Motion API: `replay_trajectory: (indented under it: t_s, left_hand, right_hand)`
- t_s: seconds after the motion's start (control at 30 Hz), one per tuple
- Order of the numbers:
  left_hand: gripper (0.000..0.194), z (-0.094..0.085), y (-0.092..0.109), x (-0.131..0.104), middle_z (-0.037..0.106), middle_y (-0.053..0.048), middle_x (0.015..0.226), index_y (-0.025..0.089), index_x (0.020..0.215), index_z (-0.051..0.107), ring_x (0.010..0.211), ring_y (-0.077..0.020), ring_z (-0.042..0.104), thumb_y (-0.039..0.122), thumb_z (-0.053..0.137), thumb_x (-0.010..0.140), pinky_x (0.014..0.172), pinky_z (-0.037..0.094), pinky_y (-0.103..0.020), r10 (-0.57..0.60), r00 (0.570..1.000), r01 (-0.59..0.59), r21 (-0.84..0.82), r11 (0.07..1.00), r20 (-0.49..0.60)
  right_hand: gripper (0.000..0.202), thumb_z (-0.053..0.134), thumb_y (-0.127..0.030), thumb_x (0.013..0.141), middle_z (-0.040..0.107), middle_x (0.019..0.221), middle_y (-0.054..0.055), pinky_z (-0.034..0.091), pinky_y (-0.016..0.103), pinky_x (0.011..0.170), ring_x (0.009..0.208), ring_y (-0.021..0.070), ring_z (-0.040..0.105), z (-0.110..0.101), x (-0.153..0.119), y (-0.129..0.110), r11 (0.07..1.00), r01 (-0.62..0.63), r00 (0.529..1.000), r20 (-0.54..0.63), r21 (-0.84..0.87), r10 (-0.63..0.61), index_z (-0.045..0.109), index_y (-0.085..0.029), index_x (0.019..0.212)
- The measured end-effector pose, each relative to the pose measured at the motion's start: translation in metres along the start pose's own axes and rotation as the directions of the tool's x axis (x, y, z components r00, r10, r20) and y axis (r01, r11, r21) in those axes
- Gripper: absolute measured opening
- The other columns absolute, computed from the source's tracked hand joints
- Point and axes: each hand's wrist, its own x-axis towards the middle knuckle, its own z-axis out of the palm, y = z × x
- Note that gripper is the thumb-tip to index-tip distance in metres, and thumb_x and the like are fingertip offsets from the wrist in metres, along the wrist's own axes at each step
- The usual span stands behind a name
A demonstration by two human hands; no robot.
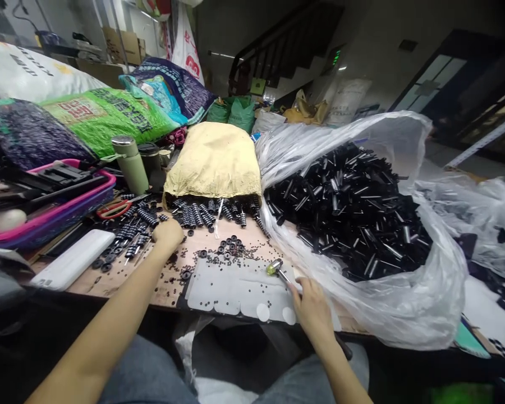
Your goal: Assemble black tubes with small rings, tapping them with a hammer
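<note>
My right hand (313, 308) is closed around the shaft of a small hammer (275, 266). The hammer's head, part metal and part clear yellow, is over a whitish sheet (231, 283), and its dark handle end sticks out below my wrist. On the left, my left hand (168, 234) reaches into black parts with pale coils, like small spring-wound rods (138, 216). Its fingers are hidden from view, so whether it grips one does not show. Black rings (229, 245) and many tiny dark beads lie scattered between my hands.
A clear plastic bag (404, 314) full of black tubular parts (345, 207) stands at right. At the back, a yellow sack (219, 160) spills coiled rods. Leftward are a white slab-like case (73, 260), red-handled scissors (114, 209), a green flask (131, 165) and a pink-rimmed basket (109, 182).
</note>
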Motion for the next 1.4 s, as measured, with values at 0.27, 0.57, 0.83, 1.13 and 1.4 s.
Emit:
replay_trajectory:
  t_s: [0.27,0.57,0.83,1.13,1.4]
  left_hand:
    - [0.036,0.022,0.004,-0.032,0.054,-0.021,0.101,0.008,0.084,0.062,0.098,-0.0305,0.049,0.006,0.027,0.077,0.073,0.041,-0.038,0.406,0.91,-0.381,0.222,0.898,-0.083]
    - [0.023,0.031,0.03,-0.075,0.06,-0.009,0.077,0.016,0.089,0.055,0.071,-0.0222,0.056,0.031,0.041,0.08,0.065,0.043,-0.034,0.488,0.873,-0.433,-0.49,0.757,-0.018]
    - [0.035,0.049,0.058,-0.141,0.061,-0.005,0.078,0.013,0.087,0.058,0.069,-0.0144,0.055,0.043,0.061,0.068,0.061,0.042,-0.025,0.596,0.766,0.197,-0.971,0.138,0.24]
    - [0.035,0.055,0.062,-0.153,0.065,-0.007,0.088,0.013,0.092,0.06,0.081,-0.0171,0.059,0.032,0.068,0.064,0.073,0.045,-0.027,0.564,0.779,0.302,-0.952,0.046,0.274]
    - [0.043,0.061,0.054,-0.15,0.064,-0.01,0.098,0.012,0.099,0.059,0.094,-0.0229,0.056,0.031,0.069,0.062,0.084,0.042,-0.033,0.664,0.712,0.138,-0.973,0.185,0.227]
  right_hand:
    - [0.02,0.038,-0.018,0.085,0.056,0.094,0.011,0.033,0.034,0.081,0.099,0.0221,0.045,-0.013,0.106,0.015,0.968,-0.15,0.983,-0.077,0.201,0.168,0.057,-0.011,0.086]
    - [0.026,0.048,-0.032,0.079,0.058,0.075,0.007,0.036,0.029,0.07,0.084,0.0165,0.05,-0.027,0.137,0.019,0.776,-0.174,0.976,0.003,0.606,0.217,0.059,-0.011,0.069]
    - [0.045,0.05,-0.056,0.072,0.059,0.069,0.003,0.044,0.024,0.054,0.056,0.0092,0.052,-0.017,0.053,-0.061,0.345,-0.303,0.933,0.35,0.888,-0.082,0.06,-0.013,0.08]
    - [0.11,0.075,-0.052,0.043,0.03,0.135,0.015,0.028,0.045,0.101,0.123,0.0283,0.03,-0.024,0.015,-0.084,0.69,0.244,0.941,0.005,0.681,-0.338,0.021,-0.018,0.134]
    - [0.108,0.073,-0.047,0.047,0.034,0.132,0.018,0.025,0.047,0.102,0.124,0.0304,0.028,-0.008,0.007,-0.086,0.77,0.298,0.913,0.068,0.565,-0.403,0.02,-0.011,0.134]
